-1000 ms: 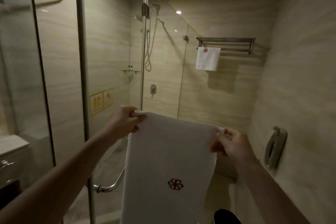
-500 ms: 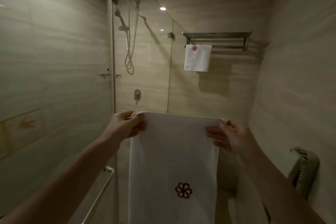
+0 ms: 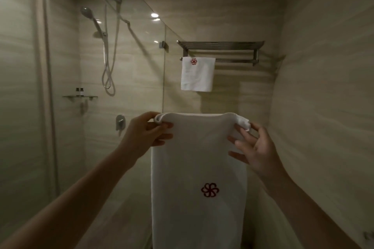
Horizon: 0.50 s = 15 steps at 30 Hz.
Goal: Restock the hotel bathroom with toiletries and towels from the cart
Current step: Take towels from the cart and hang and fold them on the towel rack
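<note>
I hold a white towel point(image 3: 198, 157) up in front of me, stretched flat between my two hands, which are apart at its top corners. My left hand point(image 3: 147, 133) pinches the left corner, thumb on top and fingers curled over the front of the cloth. My right hand point(image 3: 257, 147) has the right corner bunched at its upper fingertips, with the lower fingers spread loose against the towel's edge; I cannot tell exactly how that pinch sits. The towel hangs straight down below both hands, and its red flower mark point(image 3: 210, 189) faces me, lower than my wrists.

Above and beyond my hands a metal towel rack point(image 3: 238, 45) is fixed to the wall. A small folded white towel point(image 3: 198, 76) hangs from its left end. Past my left hand is a glass shower screen point(image 3: 141, 66), and behind it are a shower head point(image 3: 88, 12), a small shelf point(image 3: 80, 97) with two little bottles point(image 3: 80, 91) on it, and a tap handle point(image 3: 120, 121) just beside my left hand.
</note>
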Tool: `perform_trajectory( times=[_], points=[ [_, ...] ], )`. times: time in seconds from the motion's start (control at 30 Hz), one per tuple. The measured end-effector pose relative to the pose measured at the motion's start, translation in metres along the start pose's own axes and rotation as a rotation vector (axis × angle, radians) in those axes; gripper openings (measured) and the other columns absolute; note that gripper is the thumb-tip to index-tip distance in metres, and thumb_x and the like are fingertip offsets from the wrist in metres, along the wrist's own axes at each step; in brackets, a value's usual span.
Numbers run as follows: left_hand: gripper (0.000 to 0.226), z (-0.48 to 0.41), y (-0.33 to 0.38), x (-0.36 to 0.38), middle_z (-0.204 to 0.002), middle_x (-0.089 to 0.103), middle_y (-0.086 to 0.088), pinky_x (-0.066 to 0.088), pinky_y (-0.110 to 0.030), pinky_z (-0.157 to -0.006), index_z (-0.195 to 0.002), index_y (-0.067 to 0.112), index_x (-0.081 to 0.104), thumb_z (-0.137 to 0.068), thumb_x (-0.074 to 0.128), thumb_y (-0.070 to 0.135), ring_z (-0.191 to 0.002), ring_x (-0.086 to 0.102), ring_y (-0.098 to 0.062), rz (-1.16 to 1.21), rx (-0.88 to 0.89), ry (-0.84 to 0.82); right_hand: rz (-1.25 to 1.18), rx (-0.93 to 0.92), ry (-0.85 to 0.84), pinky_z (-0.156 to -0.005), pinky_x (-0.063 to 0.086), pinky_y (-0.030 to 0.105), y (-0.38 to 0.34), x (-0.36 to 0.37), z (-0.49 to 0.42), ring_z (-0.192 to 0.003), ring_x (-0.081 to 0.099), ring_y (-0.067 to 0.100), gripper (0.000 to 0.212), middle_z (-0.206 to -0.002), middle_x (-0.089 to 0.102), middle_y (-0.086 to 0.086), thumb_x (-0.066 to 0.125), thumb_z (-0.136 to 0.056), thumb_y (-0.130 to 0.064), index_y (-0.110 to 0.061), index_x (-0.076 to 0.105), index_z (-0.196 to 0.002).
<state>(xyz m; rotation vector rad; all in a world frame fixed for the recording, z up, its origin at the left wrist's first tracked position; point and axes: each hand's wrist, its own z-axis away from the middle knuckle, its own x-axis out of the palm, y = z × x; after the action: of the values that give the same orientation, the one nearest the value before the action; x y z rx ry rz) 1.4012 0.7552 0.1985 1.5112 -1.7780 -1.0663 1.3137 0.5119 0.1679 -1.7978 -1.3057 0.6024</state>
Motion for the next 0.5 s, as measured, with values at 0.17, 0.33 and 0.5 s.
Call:
perform_trajectory(
  times=[0.17,0.33,0.5],
  points=[
    [0.017,-0.090,-0.049,0.027,-0.089,0.072,-0.005,0.055,-0.026,-0.061,-0.093,0.014,0.060,-0.087,0.057,-0.001,-0.075,0.071,-0.015,0.029,0.052,-0.074,0.043,-0.017,0.016,-0.078,0.051,0.026,0.048,-0.002,-0.079,-0.103,0.063,0.003,0.049,-0.134,0.054,-0.002,0.052,-0.087,0.007,-0.025,0.037,-0.121],
    [0.013,-0.195,-0.099,0.043,-0.088,0.072,-0.013,0.056,-0.026,-0.069,-0.099,0.004,0.062,-0.086,0.060,0.002,-0.079,0.071,-0.019,0.044,0.113,-0.134,0.062,-0.066,0.053,-0.070,0.054,0.021,0.106,-0.004,-0.168,-0.093,0.069,0.014,0.052,-0.135,0.047,-0.008,0.047,-0.088,0.011,-0.022,0.033,-0.126],
    [0.016,-0.287,-0.132,0.054,-0.091,0.073,-0.012,0.056,-0.028,-0.076,-0.101,0.007,0.062,-0.086,0.059,0.001,-0.083,0.071,-0.019,0.094,0.192,-0.194,0.149,-0.188,0.056,-0.080,0.054,0.023,0.151,-0.006,-0.252,-0.103,0.066,0.015,0.057,-0.136,0.047,-0.015,0.047,-0.087,0.013,-0.034,0.037,-0.118]
  ],
)
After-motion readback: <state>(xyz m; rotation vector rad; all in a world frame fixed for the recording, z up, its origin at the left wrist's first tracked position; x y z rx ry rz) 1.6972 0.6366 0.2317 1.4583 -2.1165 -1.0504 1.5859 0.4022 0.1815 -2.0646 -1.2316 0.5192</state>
